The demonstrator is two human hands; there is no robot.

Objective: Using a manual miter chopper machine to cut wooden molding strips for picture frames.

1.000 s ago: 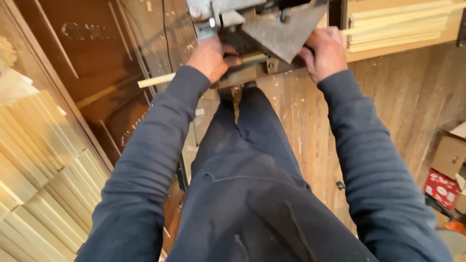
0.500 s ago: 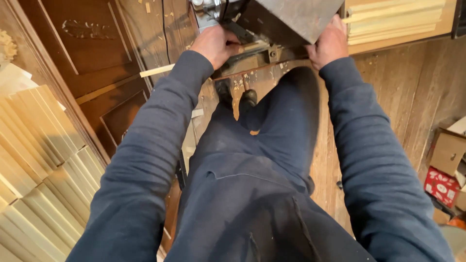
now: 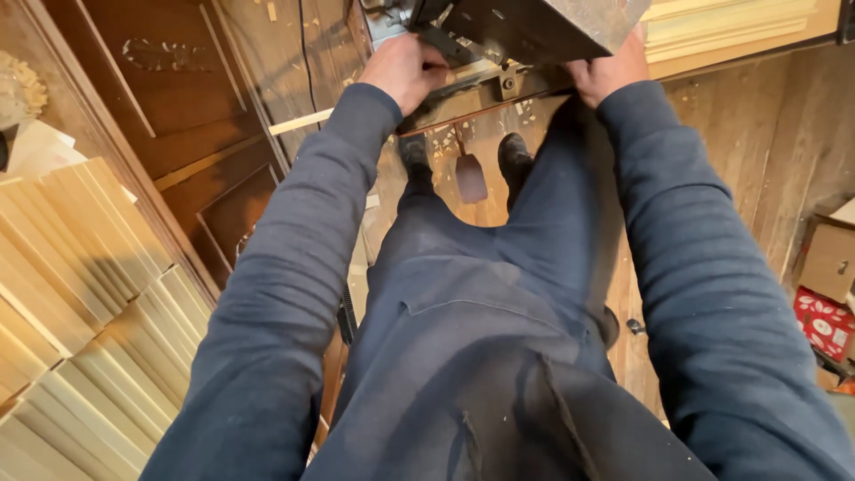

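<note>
My left hand (image 3: 405, 67) is closed over a long pale wooden strip (image 3: 303, 122) where it meets the front edge of a grey metal machine (image 3: 534, 27) at the top of the view. The strip sticks out to the left past my wrist. My right hand (image 3: 610, 73) grips the same front edge further right, under the machine's slanted metal cover; its fingers are partly hidden. Both arms are in dark blue sleeves. My two black shoes (image 3: 515, 153) stand on the wood floor below the machine, with a pedal-like plate (image 3: 470, 178) between them.
Stacks of pale moulded wood strips (image 3: 80, 294) fill the left side. Dark brown panelled doors (image 3: 178, 98) lie beside them. More pale moulding (image 3: 739, 31) is stacked at the top right. Cardboard boxes (image 3: 828, 258) and a red patterned package (image 3: 824, 322) sit at the right edge.
My hands and the machine have shifted up in the view and look closer. My feet have spread apart, the right leg moving right. Both hands keep their hold.
</note>
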